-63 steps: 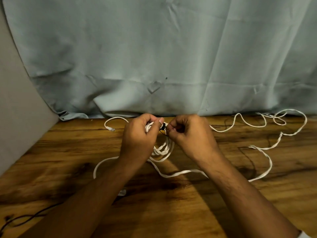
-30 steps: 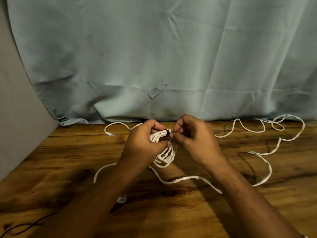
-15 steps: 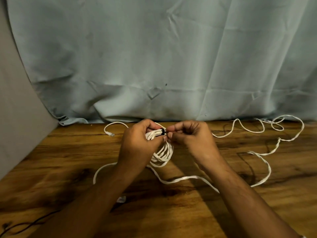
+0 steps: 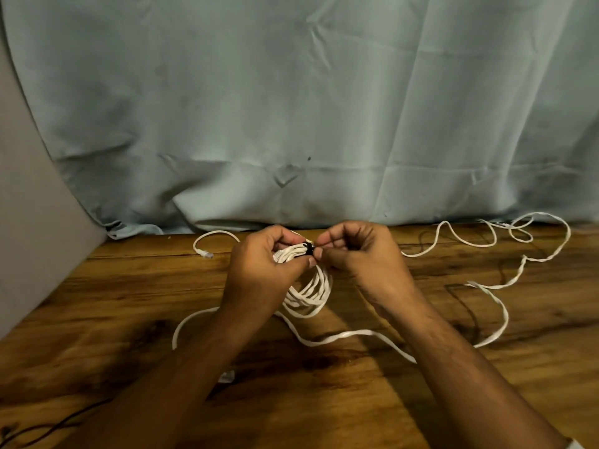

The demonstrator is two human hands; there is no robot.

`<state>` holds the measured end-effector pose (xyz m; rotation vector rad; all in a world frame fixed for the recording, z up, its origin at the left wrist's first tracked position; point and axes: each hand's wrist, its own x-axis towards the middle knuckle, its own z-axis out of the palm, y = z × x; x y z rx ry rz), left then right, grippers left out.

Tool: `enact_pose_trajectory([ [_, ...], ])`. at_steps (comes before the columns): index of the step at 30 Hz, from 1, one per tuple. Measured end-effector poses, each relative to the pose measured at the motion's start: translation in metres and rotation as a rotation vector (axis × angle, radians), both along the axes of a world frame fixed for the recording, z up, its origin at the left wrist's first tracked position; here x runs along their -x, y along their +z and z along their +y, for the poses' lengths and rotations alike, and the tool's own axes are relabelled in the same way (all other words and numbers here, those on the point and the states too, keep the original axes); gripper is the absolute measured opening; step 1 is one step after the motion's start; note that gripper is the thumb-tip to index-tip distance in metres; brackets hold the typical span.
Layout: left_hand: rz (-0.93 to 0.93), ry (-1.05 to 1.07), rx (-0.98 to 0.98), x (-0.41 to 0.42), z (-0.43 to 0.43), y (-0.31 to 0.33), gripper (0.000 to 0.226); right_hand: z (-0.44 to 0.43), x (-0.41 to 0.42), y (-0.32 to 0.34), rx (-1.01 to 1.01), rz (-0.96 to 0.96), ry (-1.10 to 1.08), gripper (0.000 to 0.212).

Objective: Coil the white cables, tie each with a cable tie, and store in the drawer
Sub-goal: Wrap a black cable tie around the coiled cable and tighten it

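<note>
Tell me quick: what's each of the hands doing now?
Left hand: grips the coiled white cable.
Right hand: pinches the black cable tie on the coil.

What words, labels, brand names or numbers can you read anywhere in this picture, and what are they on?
No readable text anywhere in view.
The coiled white cable in the left hand and the black cable tie pinched by the right hand: no print visible.
Cable plug: too small to show any marking.
Cloth backdrop and wooden table: plain.
</note>
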<state>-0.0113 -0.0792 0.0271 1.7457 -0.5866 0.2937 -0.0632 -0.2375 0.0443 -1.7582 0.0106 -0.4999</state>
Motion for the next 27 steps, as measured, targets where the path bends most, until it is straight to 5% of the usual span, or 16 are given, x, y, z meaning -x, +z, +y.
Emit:
enact_pose_trajectory([
  [4,0.018,-0.016,0.016,-0.001,0.000,-0.002,0.025,0.000,-0.001,0.000,0.099,-0.033,-0.027,0.018],
  [10,0.024,-0.062,0.014,-0.002,0.000,-0.001,0.024,-0.007,0.005,0.005,-0.134,0.049,0.083,0.013],
  [16,0.094,-0.161,0.063,-0.005,0.001,0.000,0.028,-0.019,0.004,0.002,-0.126,0.105,0.113,0.022],
  [23,0.080,-0.264,0.127,-0.004,0.004,0.006,0.028,-0.020,0.007,0.002,-0.478,0.375,0.468,0.042],
  [27,0.067,-0.252,0.185,-0.003,0.004,0.010,0.026,-0.009,0.004,0.000,-0.588,0.261,0.459,0.040],
])
